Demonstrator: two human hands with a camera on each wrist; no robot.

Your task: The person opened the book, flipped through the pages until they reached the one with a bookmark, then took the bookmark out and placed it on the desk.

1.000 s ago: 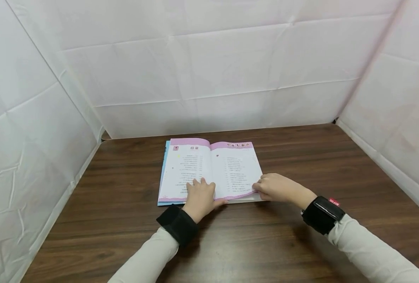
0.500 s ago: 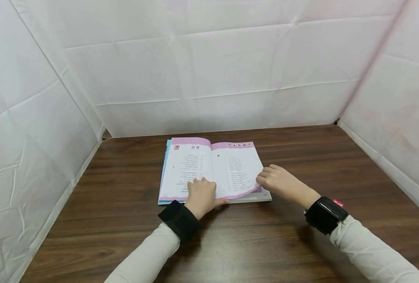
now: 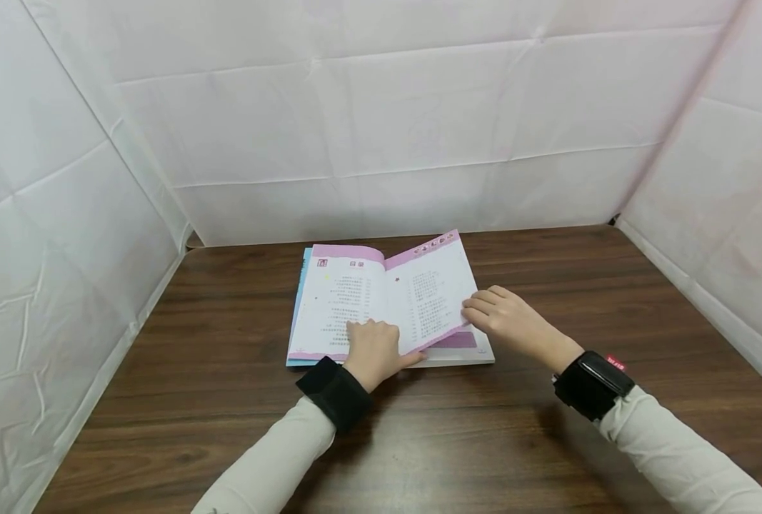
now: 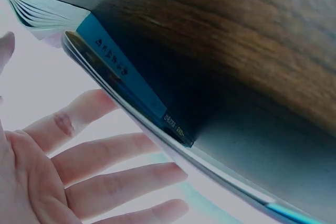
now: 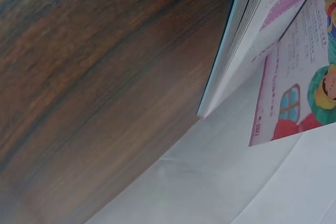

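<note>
An open book (image 3: 338, 300) with pink-bordered text pages lies on the dark wooden table (image 3: 548, 442). My left hand (image 3: 371, 339) rests flat on the left page near the spine, its straight fingers (image 4: 100, 177) spread on the paper beside the blue cover edge (image 4: 126, 85). My right hand (image 3: 483, 310) pinches the outer edge of the right page (image 3: 428, 289), which is raised and tilted toward the spine. The right wrist view shows the book's page block (image 5: 247, 40) and the lifted page's underside with a coloured picture (image 5: 294, 98); the hand itself is out of that view.
White creased sheets (image 3: 387, 128) wall the table on the left, back and right. Bare wood stretches around the book on all sides. Black bands sit on both wrists, over pale sleeves.
My right hand has slid from the page's lower corner up its outer edge and lifted the page off the stack. The left hand stays pressed on the left page.
</note>
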